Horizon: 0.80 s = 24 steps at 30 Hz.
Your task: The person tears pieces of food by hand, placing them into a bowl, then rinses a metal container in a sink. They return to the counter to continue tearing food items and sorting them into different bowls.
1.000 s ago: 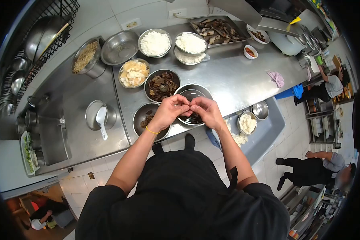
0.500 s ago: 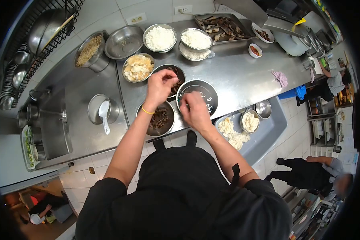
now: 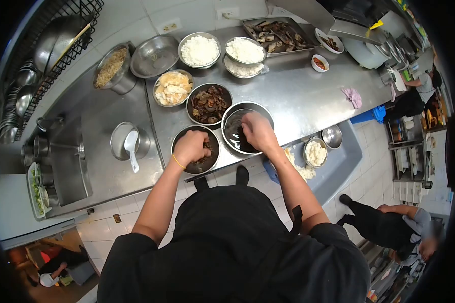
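My left hand (image 3: 191, 147), a yellow band on its wrist, reaches into a metal bowl (image 3: 177, 162) of dark brown pieces. Its fingers are curled down among the pieces, their tips partly hidden. To the right, my right hand (image 3: 258, 132) dips into a deeper metal bowl (image 3: 270, 110) with a dark inside and white flecks or glints. Those fingers are bent together around something dark that I cannot identify. Behind both hands stands another bowl of dark brown food pieces (image 3: 209, 104), touched by neither hand.
Behind are bowls of white rice (image 3: 199, 50), pale yellowish food (image 3: 173, 87) and thin strands (image 3: 111, 68), plus a tray of dark pieces (image 3: 278, 35). A pot with a white ladle (image 3: 131, 144) stands left. A grey tub (image 3: 333, 169) lies below right. Co-workers (image 3: 384, 227) stand nearby.
My left hand has come down from the back bowl of dark pieces into the front one. My right hand has shifted slightly right and back within the deeper bowl.
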{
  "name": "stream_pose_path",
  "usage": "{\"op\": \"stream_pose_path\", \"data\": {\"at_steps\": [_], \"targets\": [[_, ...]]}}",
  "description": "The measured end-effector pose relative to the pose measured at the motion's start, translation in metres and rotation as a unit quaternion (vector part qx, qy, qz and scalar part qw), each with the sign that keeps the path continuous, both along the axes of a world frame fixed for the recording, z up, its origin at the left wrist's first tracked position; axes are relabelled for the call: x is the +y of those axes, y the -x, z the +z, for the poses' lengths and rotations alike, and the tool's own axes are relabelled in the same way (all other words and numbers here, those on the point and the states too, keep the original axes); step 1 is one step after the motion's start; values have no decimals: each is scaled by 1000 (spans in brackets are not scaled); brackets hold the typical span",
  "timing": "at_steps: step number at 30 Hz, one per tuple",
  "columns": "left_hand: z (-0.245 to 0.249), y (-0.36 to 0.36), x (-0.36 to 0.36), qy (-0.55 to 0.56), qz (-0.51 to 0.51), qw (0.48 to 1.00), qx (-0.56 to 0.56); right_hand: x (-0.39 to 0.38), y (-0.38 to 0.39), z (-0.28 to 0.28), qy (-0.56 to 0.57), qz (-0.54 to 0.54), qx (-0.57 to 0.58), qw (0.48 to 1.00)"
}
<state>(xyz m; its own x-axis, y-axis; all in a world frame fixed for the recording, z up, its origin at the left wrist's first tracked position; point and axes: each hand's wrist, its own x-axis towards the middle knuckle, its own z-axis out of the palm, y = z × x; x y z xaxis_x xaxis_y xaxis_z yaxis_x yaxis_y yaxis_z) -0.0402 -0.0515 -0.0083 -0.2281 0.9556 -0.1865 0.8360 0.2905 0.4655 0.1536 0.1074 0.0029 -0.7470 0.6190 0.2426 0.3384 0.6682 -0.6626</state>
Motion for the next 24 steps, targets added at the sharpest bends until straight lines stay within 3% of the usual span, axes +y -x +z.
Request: {"op": "stream_pose_path", "data": {"at_steps": [1,3,4,6,9,10,12,14,15,18,22,24], "targets": [[-12,-8,-15,-90,-5,992,90,-7,2,7,1,4,1,1000],[-23,-1,-26,-91,-17,993,79,-27,10,28,175,-21,80,981],[-24,3,-29,-79,17,997,15,-34,15,23,97,13,126,987],[-21,9,-33,-110,105,979,-135,-51,23,21,58,90,102,989],[7,24,-36,-121,164,960,-189,-71,35,7,1,212,1,977],[10,28,-35,-123,168,960,-187,-77,40,5,-15,219,-80,972],[15,36,-34,-72,248,930,-261,-84,56,-7,-54,225,-113,966],[8,40,-36,-99,240,943,-208,-89,74,-31,-170,226,-173,943],[5,41,-36,-124,227,953,-157,-90,83,-39,-169,227,-172,943],[9,40,-18,-189,233,931,-207,-93,107,-59,-311,228,-264,884],[27,42,26,-258,199,908,-263,-92,110,-52,-250,218,-268,904],[36,43,34,-297,138,935,-136,-90,108,-51,-245,218,-277,903]]}}
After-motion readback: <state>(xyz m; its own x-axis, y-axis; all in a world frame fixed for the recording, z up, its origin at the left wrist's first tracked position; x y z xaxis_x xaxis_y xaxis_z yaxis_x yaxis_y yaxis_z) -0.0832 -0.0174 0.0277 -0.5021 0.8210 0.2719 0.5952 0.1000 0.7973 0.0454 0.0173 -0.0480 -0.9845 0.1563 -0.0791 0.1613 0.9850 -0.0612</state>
